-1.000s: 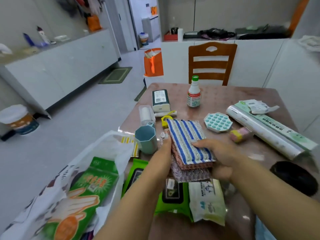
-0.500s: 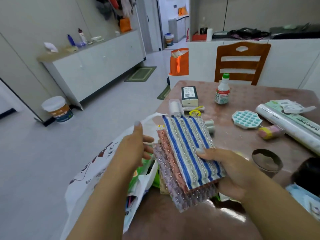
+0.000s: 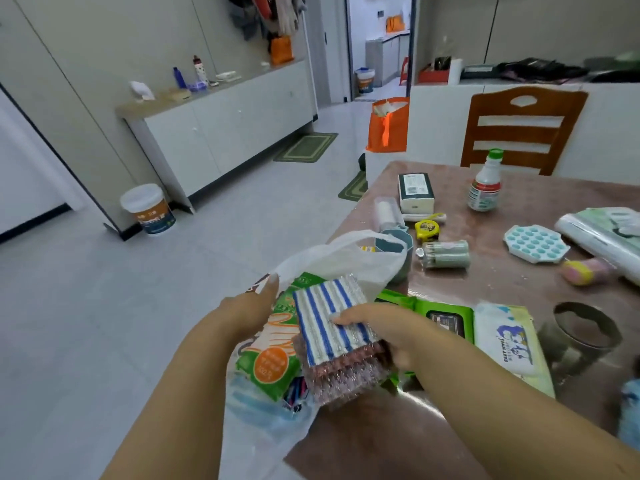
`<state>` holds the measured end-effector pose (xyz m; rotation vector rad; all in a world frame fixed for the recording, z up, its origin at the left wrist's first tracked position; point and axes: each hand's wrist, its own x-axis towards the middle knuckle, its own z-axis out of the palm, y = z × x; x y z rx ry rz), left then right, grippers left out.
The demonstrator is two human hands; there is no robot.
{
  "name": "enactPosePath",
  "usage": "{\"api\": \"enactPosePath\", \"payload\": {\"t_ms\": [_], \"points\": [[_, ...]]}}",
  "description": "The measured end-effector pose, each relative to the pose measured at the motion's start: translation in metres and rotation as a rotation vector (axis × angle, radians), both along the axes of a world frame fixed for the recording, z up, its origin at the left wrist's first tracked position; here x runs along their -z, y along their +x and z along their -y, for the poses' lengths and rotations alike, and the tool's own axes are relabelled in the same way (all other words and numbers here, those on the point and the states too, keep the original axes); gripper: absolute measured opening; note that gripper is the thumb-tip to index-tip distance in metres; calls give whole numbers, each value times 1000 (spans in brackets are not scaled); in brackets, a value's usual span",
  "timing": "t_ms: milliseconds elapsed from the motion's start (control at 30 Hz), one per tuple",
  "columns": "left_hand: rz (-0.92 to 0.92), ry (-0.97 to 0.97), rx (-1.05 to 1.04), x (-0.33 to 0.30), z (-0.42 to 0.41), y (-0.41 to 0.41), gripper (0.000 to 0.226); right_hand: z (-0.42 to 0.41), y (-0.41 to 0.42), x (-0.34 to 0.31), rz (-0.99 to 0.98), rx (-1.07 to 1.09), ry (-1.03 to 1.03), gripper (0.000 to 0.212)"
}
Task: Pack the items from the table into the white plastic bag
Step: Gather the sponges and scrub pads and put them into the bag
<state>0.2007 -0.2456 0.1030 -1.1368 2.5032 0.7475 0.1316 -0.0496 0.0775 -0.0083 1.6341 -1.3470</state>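
Observation:
My right hand [image 3: 388, 332] grips a stack of scouring pads [image 3: 334, 336], blue-and-white striped on top with pinkish glittery ones beneath, and holds it over the mouth of the white plastic bag [image 3: 346, 259] at the table's left edge. My left hand [image 3: 249, 311] holds the bag's near rim, pulling it wide. Inside the bag lies a green and orange glove packet [image 3: 273, 358]. On the table lie a green wipes pack [image 3: 440, 318], a white wipes pack [image 3: 509, 341], a teal cup [image 3: 394, 245], a green roll pack [image 3: 446, 254], a yellow tape measure [image 3: 426, 228] and a white bottle [image 3: 485, 185].
Further right on the brown table [image 3: 519, 282] are a teal hexagonal tray [image 3: 535, 244], a cling film roll [image 3: 602, 233], a pink and yellow roll [image 3: 585, 270], a glass mug [image 3: 581, 336] and a dark box [image 3: 414, 190]. A wooden chair [image 3: 519, 129] stands behind. Open floor lies left.
My right hand lifted the pad stack off the table and carried it left and down over the bag. My left hand let go of the stack and took hold of the bag's rim.

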Motion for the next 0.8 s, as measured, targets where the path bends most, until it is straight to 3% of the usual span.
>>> {"api": "enactPosePath", "payload": {"t_ms": [67,200,267,333,433,600,667,800], "points": [[-57,45,-6,-4,3,2,90,9,1,6,-2,-58,72,90],[-224,153,-22,-24,8,2,82,44,-1,1,-1,-22,21,61],[-260,192,-55,-30,12,2,81,58,-3,-8,-268,-161,178,65],[-274,205,-72,-32,16,2,83,58,-1,-22,-647,-277,335,56],[-300,205,-64,-29,26,-1,87,28,1,-69,-965,-191,298,52],[-306,204,-74,-22,39,-8,84,-23,-79,-134,-1043,459,-10,37],[-291,201,-53,-22,40,-16,79,-16,-130,-121,-1005,401,102,29],[-272,252,49,-26,32,-35,69,29,-200,-49,-939,55,294,14]]}}
